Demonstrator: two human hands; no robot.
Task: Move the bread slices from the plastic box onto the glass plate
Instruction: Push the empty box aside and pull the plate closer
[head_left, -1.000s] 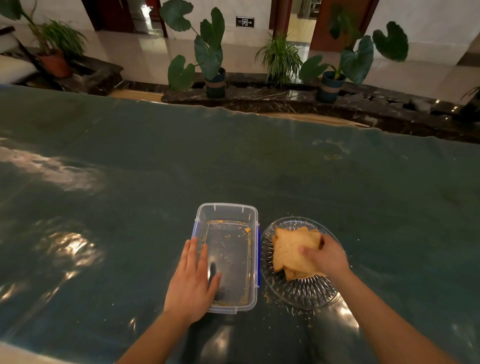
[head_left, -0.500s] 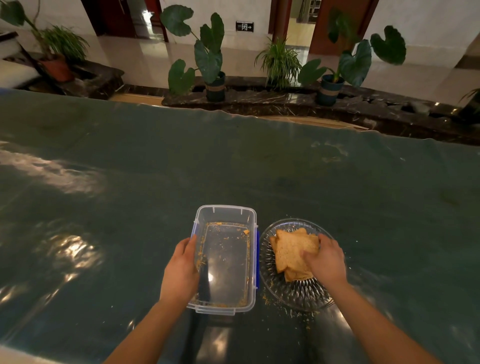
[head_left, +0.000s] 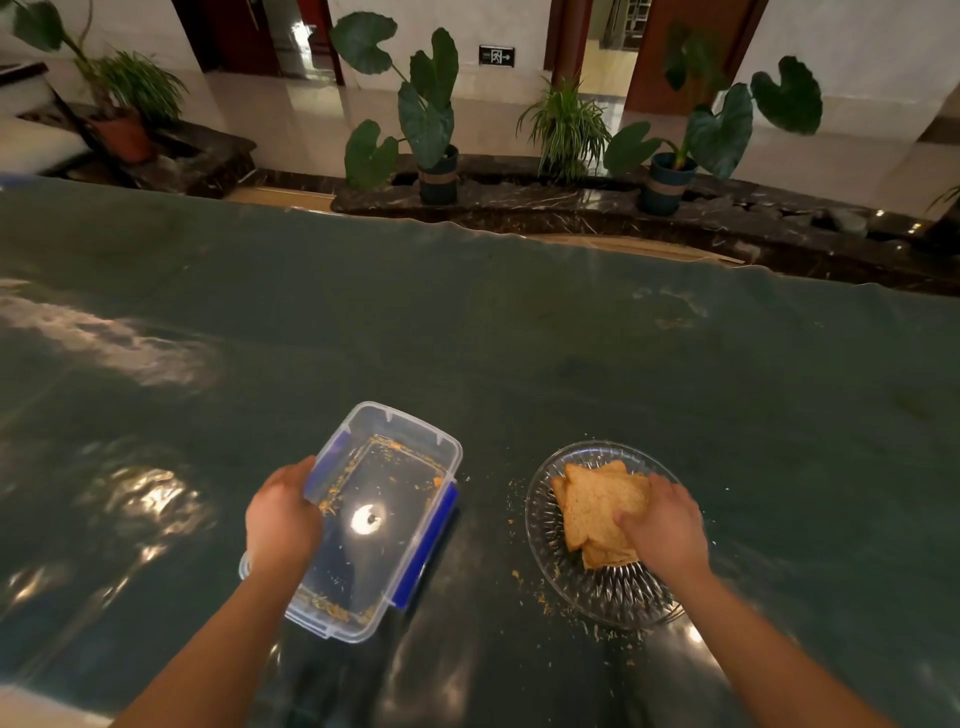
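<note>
The clear plastic box (head_left: 395, 436) with blue side clips holds only crumbs and sits turned at an angle on the table. My left hand (head_left: 280, 514) grips its left wall. To the right, a stack of toasted bread slices (head_left: 592, 501) lies on the ribbed glass plate (head_left: 608, 597). My right hand (head_left: 662, 527) rests on top of the stack, fingers curled over the slices' right edge.
The dark green glossy table (head_left: 519, 338) stretches far ahead and to both sides. Crumbs (head_left: 540, 597) are scattered between box and plate. Beyond the table's far edge stand potted plants (head_left: 431, 135) on a dark stone ledge.
My left hand went from lying flat on the box to gripping its left wall, and the box has slid left and turned away from the plate. My right hand stays on the bread.
</note>
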